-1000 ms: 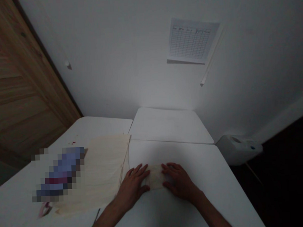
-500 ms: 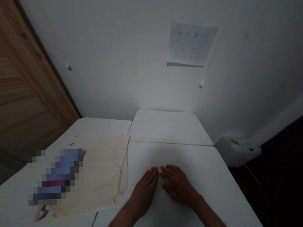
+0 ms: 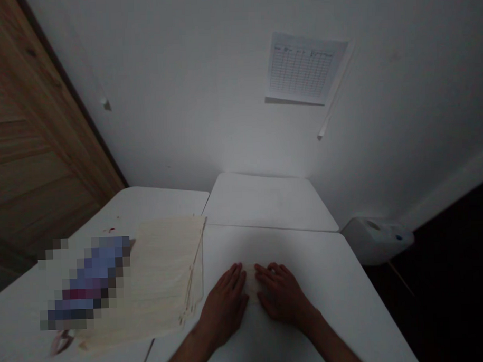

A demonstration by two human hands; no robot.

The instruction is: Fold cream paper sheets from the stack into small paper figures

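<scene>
A small folded pale cloth (image 3: 251, 283) lies on the white table (image 3: 319, 263), partly hidden by my hands. My left hand (image 3: 224, 305) rests flat against its left side, and my right hand (image 3: 283, 295) lies flat on its right side. Neither hand closes around it. To the left of my left hand is a large cream sheet of cloth (image 3: 157, 273), with loose strings or edges along its right side.
A blurred blue and white object (image 3: 84, 284) lies on the table at the left, with a small pink item (image 3: 60, 343) by it. Beyond stands a second white table (image 3: 266, 201). A white plastic canister (image 3: 376, 239) sits at the right, and a wooden panel (image 3: 34, 130) rises at the left.
My left hand has slid right, and both hands now sit closer together over the small cloth, covering more of it. The view has shifted slightly.
</scene>
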